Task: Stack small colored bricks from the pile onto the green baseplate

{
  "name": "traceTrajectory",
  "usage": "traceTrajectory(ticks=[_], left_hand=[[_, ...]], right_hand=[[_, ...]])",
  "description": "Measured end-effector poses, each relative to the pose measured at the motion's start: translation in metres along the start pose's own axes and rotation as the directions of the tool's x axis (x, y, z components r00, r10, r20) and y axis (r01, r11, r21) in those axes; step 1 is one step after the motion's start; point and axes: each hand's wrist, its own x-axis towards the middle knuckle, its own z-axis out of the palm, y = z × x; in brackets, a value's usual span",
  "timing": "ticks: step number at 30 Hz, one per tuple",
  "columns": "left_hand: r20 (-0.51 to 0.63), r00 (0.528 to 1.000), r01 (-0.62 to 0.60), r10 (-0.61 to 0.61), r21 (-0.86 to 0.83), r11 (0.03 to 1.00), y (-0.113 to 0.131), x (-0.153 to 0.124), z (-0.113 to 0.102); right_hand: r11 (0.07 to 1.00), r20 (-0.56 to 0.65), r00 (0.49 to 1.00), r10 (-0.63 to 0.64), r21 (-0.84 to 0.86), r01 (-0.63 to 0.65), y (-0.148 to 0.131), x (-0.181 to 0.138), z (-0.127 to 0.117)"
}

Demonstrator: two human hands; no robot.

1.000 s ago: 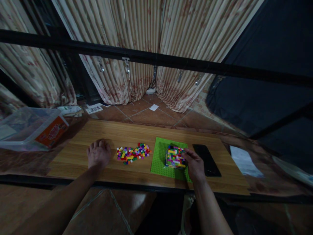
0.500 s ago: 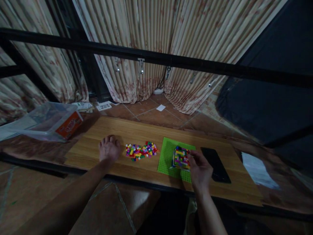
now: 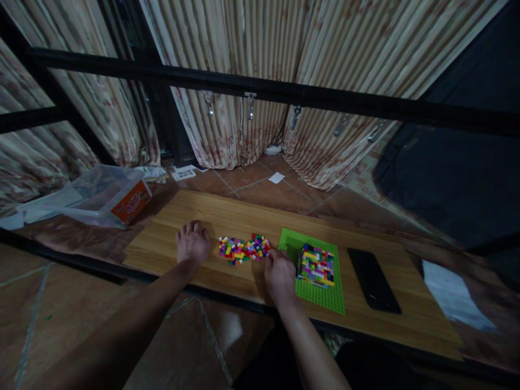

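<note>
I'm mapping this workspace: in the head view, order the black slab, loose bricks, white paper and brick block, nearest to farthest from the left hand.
From the left hand:
1. Loose bricks: just to its right.
2. Brick block: farther right, on the green baseplate.
3. Black slab: right of the baseplate.
4. White paper: farthest right, past the end of the table.

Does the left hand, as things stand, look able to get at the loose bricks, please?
Probably yes: the left hand rests on the wooden table beside the loose bricks, and no object shows between them.
</note>
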Motion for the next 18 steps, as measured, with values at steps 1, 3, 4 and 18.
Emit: traceTrajectory(ticks=[1, 3, 4, 18], left_hand=[[-0.001, 1.0, -0.002, 0.002, 0.002, 1.0, 0.0, 0.0, 0.0], [-0.003, 1.0, -0.01, 0.01, 0.007, 1.0, -0.001, 0.0, 0.001], [-0.005, 1.0, -0.015, 0.015, 0.009, 1.0, -0.001, 0.0, 0.001], [-0.022, 1.0, -0.021, 0.022, 0.037, 0.999, -0.002, 0.001, 0.002]], right_hand=[[1.0, -0.008, 1.0, -0.008, -0.007, 0.008, 0.001, 0.001, 0.002], [1.0, -0.027, 0.999, -0.026, -0.009, 0.026, 0.003, 0.001, 0.006], [1.0, -0.036, 0.999, -0.029, -0.009, 0.028, 0.004, 0.001, 0.008], [0.93, -0.087, 0.988, 0.129, 0.356, -0.09, 0.001, -0.013, -0.052]])
